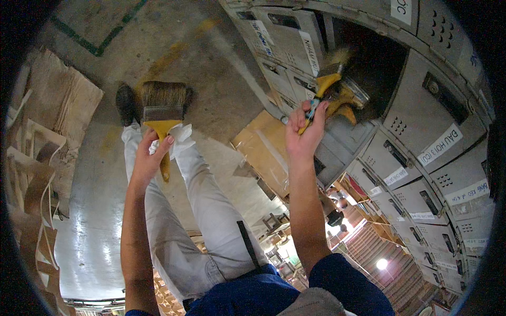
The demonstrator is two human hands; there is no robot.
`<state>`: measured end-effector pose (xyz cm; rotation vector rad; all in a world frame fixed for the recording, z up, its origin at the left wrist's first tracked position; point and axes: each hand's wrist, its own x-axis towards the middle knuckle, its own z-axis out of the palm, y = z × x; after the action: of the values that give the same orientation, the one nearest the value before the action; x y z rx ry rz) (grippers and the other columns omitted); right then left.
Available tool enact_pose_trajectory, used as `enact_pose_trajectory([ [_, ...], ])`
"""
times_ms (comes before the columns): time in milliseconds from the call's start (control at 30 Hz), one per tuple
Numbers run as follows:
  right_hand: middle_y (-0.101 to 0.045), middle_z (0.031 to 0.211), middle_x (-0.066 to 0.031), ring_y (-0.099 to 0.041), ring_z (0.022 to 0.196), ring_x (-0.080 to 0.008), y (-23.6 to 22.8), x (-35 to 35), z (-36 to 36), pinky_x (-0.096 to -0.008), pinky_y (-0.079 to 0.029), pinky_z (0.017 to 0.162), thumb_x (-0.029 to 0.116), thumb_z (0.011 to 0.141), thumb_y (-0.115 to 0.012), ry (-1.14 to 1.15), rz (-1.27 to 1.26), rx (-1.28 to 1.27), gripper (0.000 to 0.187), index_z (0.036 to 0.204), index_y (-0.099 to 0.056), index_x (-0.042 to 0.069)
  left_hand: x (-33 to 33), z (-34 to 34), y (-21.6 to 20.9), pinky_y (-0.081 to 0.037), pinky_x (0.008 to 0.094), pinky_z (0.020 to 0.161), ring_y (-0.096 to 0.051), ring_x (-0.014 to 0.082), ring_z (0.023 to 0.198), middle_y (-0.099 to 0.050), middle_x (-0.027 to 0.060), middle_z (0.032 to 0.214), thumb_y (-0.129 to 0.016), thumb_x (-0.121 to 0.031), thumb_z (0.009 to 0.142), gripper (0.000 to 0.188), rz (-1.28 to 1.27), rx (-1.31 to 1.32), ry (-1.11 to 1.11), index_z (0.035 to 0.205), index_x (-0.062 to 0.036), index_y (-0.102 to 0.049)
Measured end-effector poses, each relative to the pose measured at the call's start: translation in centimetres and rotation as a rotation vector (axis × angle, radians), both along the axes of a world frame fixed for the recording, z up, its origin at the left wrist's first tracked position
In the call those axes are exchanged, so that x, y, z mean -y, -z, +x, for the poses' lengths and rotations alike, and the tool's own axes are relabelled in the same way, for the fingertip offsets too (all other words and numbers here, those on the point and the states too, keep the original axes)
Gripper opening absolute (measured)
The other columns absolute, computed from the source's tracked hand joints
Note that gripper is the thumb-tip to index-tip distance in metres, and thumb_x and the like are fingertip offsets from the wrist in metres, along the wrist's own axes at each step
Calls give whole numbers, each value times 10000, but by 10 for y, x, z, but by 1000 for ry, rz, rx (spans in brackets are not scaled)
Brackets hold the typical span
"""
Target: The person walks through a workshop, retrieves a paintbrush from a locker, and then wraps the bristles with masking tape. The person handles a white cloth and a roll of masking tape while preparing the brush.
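Observation:
My left hand (149, 157) is closed round the yellow handle of a wide paintbrush (164, 108), its dark bristles pointing away from me above the floor. At the right, my right hand (307, 126) grips a smaller paintbrush (328, 80) by its handle, which has a light blue and white patch. That brush is at the opening of a dark locker compartment (371, 50). Just beyond my right fingers, more yellow-handled brushes (348, 100) show in the opening, partly overlapped. Whether my right hand also holds any of these I cannot tell.
Grey metal lockers (421, 142) with labels and dark handles fill the right side. An open grey locker door (342, 139) juts out below the compartment, near a brown cardboard sheet (269, 147). Worn wooden boards (66, 100) stand at the left. My feet are on the concrete floor.

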<state>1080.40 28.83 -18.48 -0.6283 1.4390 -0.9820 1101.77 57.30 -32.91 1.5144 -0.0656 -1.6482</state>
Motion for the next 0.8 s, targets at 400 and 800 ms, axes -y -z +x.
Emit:
enact_pose_trajectory([
  [400, -541, 659, -43, -420, 381, -76, 0, -117, -10, -239, -260, 350, 447, 1052, -597, 268, 587, 1434, 387, 1134, -458, 95, 36, -20, -33, -448, 298, 1016, -611, 125, 1109, -702, 27, 1171, -763, -263, 964, 328, -64, -178, -76, 1203, -42, -721],
  [800, -466, 674, -16, -424, 427, -75, 40, -185, 8, -226, -243, 380, 450, 1065, -567, 10, 816, 1125, 402, 1185, -461, 81, 28, -13, -47, -467, 285, 971, -606, 118, 1084, -699, 23, 1166, -779, -243, 952, 348, -141, -236, -248, 1226, -35, -723],
])
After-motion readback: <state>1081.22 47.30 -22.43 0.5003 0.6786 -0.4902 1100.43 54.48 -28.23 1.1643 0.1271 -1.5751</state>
